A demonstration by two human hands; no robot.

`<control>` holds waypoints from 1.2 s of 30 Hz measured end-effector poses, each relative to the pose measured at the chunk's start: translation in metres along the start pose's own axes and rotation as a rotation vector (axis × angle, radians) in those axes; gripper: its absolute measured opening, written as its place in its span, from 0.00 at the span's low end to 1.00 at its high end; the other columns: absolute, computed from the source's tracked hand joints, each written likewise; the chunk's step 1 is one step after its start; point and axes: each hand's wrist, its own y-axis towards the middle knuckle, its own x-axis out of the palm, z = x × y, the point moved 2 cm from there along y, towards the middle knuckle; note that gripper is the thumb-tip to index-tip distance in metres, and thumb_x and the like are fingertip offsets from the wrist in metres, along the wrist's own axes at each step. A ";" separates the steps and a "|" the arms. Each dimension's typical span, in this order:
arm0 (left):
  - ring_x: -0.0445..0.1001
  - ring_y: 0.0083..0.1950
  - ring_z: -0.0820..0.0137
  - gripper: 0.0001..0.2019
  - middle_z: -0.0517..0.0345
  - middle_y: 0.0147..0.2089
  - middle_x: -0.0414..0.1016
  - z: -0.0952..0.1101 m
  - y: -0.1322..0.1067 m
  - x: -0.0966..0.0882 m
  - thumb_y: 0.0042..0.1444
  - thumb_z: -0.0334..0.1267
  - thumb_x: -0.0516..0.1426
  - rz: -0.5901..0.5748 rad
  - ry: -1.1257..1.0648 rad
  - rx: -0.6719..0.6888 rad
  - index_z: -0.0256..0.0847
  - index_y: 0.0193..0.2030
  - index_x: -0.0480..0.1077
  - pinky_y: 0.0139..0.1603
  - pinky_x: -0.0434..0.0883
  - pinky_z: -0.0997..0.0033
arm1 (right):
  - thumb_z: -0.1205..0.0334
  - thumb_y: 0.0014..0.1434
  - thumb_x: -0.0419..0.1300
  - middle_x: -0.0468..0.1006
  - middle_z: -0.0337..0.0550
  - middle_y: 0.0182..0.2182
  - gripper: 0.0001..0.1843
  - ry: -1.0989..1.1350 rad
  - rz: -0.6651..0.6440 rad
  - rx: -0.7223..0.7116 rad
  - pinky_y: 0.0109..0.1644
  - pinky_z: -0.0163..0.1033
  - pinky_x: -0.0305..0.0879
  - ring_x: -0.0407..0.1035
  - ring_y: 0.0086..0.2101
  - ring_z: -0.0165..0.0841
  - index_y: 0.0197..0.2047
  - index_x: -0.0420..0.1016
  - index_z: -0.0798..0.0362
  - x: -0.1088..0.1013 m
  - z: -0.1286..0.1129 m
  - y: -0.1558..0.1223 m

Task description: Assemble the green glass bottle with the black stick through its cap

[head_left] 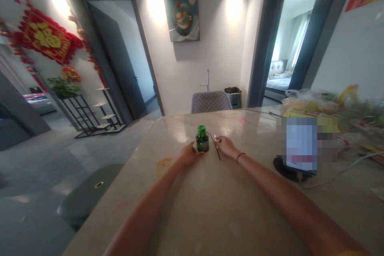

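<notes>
A small green glass bottle [202, 144] with a bright green cap [202, 130] stands upright on the table. My left hand [189, 155] is wrapped around its lower left side, the thumb along the base. To the right of the bottle, my right hand [225, 146] pinches a small white piece [215, 138] between the fingertips. A thin dark cord [218, 153] curves from behind the bottle past these fingertips and down onto the tabletop. Whether the cord joins the white piece, I cannot tell.
The pale stone table [204, 208] carries a blurred-out screen on a round black stand [280, 168] at right, with a white cable. Plastic bags [318, 100] and clutter lie behind it. A grey quilted chair [211, 102] stands at the far edge, a green stool [90, 192] at left.
</notes>
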 end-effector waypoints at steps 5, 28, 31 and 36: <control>0.57 0.24 0.76 0.26 0.66 0.20 0.57 -0.001 -0.021 -0.019 0.41 0.64 0.55 -0.044 -0.222 0.057 0.39 0.23 0.61 0.27 0.55 0.73 | 0.41 0.60 0.38 0.61 0.38 0.11 0.33 0.483 -0.236 0.155 0.24 0.33 0.54 0.56 0.16 0.26 0.14 0.61 0.53 -0.027 0.005 -0.015; 0.45 0.14 0.82 0.26 0.71 0.15 0.50 0.017 -0.065 0.011 0.47 0.65 0.49 -0.164 -0.950 -0.160 0.39 0.28 0.60 0.15 0.45 0.79 | 0.46 0.55 0.53 0.71 0.40 0.22 0.20 0.500 -0.318 0.099 0.21 0.31 0.59 0.63 0.20 0.26 0.29 0.69 0.56 -0.030 -0.026 -0.009; 0.49 0.15 0.82 0.25 0.71 0.17 0.54 0.020 -0.068 0.012 0.46 0.63 0.52 -0.125 -0.930 -0.157 0.39 0.30 0.62 0.14 0.48 0.79 | 0.54 0.52 0.60 0.73 0.47 0.42 0.23 0.364 -0.088 -0.128 0.39 0.36 0.66 0.70 0.36 0.31 0.49 0.67 0.55 -0.034 -0.058 0.015; 0.51 0.15 0.82 0.28 0.70 0.18 0.54 0.017 -0.067 0.010 0.44 0.65 0.51 -0.098 -1.050 -0.210 0.38 0.30 0.62 0.15 0.51 0.79 | 0.62 0.53 0.58 0.74 0.49 0.46 0.24 0.023 -0.135 -0.341 0.50 0.43 0.62 0.68 0.45 0.39 0.55 0.66 0.51 -0.022 -0.091 0.020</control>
